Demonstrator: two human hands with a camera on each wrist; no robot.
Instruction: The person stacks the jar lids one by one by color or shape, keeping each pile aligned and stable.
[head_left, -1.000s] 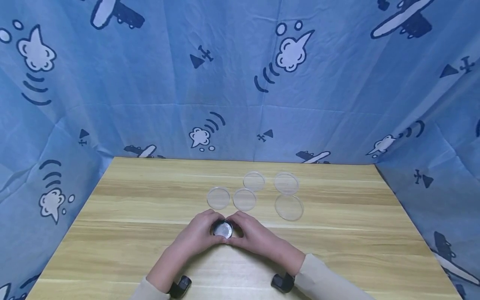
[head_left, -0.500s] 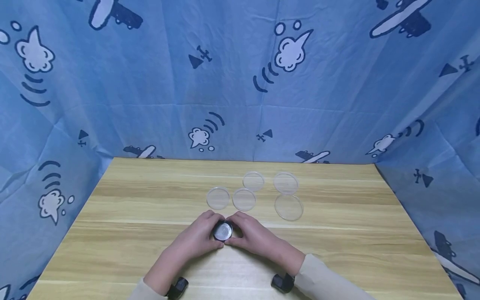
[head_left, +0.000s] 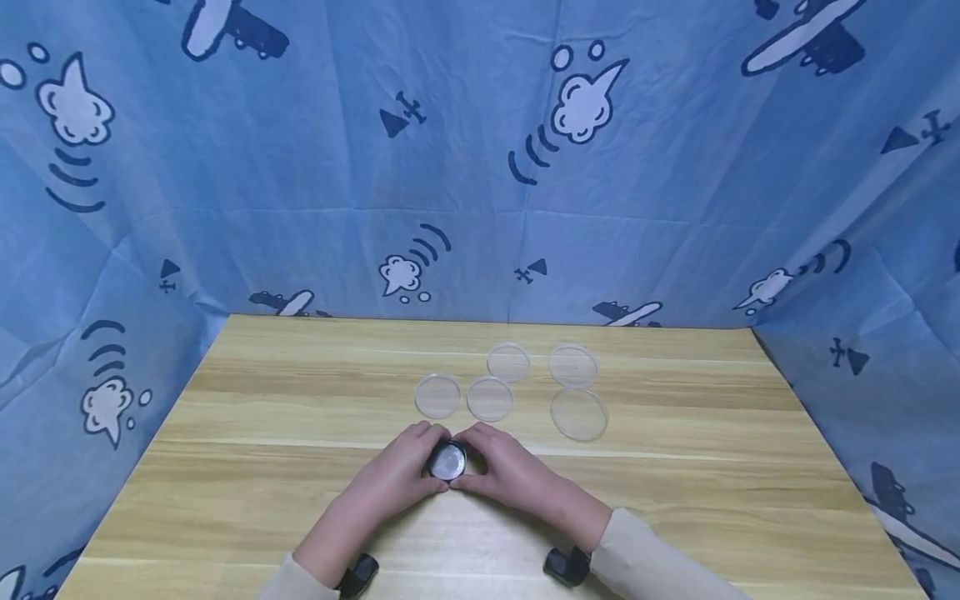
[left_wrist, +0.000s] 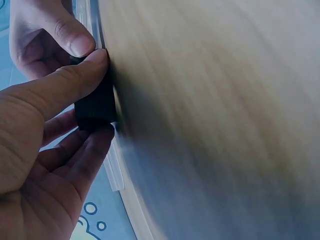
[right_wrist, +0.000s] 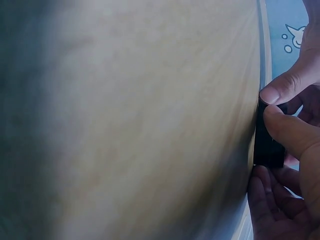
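Note:
In the head view a short black cylinder with a silvery-white round top (head_left: 447, 461) stands near the middle front of the table. My left hand (head_left: 397, 471) holds its left side, thumb on the near side and fingers at the far side. From the right, my right hand (head_left: 506, 467) grips it in the same way, and the two thumbs nearly meet. In the left wrist view the cylinder's black side (left_wrist: 96, 102) shows between thumb and fingers. The right wrist view shows the black side (right_wrist: 269, 137) too, with both thumbs at its edge.
Beyond the hands lie several clear round dishes, among them one at the left (head_left: 437, 396), one in the middle (head_left: 490, 399) and one at the right (head_left: 579, 415). The wooden table (head_left: 300, 375) ends at a blue patterned curtain (head_left: 465, 167) on three sides.
My left thumb has slid slightly back along the cylinder's near edge, so more of the round top shows. The right hand and the clear dishes stay where they were.

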